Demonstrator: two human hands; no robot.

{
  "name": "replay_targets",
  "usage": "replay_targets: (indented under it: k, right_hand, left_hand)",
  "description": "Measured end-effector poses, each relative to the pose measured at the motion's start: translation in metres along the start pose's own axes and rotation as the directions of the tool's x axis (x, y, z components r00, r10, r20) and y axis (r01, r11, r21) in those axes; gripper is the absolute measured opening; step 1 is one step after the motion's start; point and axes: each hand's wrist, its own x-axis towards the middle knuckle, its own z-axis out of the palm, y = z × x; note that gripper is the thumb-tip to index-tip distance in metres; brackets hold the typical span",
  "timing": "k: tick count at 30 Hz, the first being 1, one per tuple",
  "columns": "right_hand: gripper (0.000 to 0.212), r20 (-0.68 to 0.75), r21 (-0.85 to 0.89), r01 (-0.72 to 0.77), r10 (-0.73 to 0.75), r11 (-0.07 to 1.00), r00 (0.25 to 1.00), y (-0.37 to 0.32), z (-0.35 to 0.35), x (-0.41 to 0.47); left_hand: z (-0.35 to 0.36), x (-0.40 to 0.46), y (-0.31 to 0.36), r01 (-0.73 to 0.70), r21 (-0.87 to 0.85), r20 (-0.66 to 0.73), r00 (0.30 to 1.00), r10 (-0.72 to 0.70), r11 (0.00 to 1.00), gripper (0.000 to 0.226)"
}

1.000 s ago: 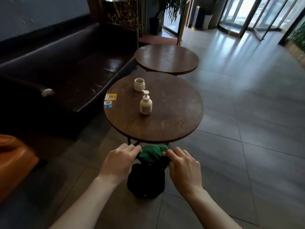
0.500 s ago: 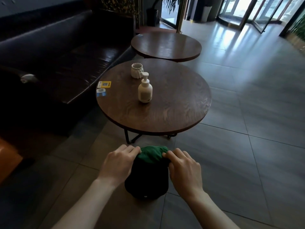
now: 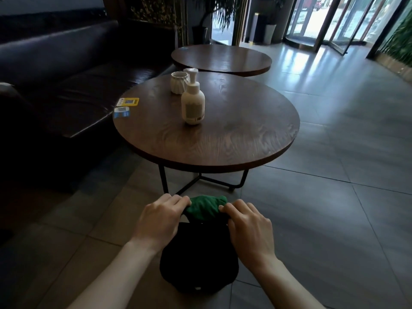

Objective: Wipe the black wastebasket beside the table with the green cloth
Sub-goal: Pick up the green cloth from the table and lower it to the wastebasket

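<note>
The black wastebasket is held above the tiled floor in front of the round wooden table, tilted with its rim away from me. The bunched green cloth lies across its top rim. My left hand grips the left side of the rim and the cloth's left end. My right hand grips the right side of the rim and the cloth's right end. The inside of the basket is hidden.
On the table stand a white pump bottle, a white ribbed cup and two small cards. A dark leather sofa runs along the left. A second round table stands behind. Tiled floor spreads to the right.
My head has dropped lower and closer to the table. Both hands keep the same grip on the wastebasket's rim and the cloth.
</note>
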Motion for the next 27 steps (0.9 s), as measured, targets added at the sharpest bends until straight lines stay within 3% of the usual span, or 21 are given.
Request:
replay_targets:
  k: [13,23,27]
  right_hand:
    - [0.016,-0.113,0.009,-0.066,0.067,0.998,0.991,0.041,0.107,-0.042]
    - [0.031,-0.097,0.127,-0.066,0.079,0.990,0.992,0.044,0.133,-0.044]
    - [0.043,-0.022,0.275,-0.055,0.064,0.960,0.998,0.045,0.134,-0.043]
  left_hand:
    - [0.113,-0.012,-0.007,-0.008,-0.031,-0.064,0.998,0.006,0.999,0.041]
    - [0.156,-0.027,-0.010,-0.002,-0.067,-0.131,0.991,-0.007,0.998,0.044]
    - [0.162,-0.028,0.001,0.010,-0.145,-0.203,0.978,-0.040,0.989,0.046]
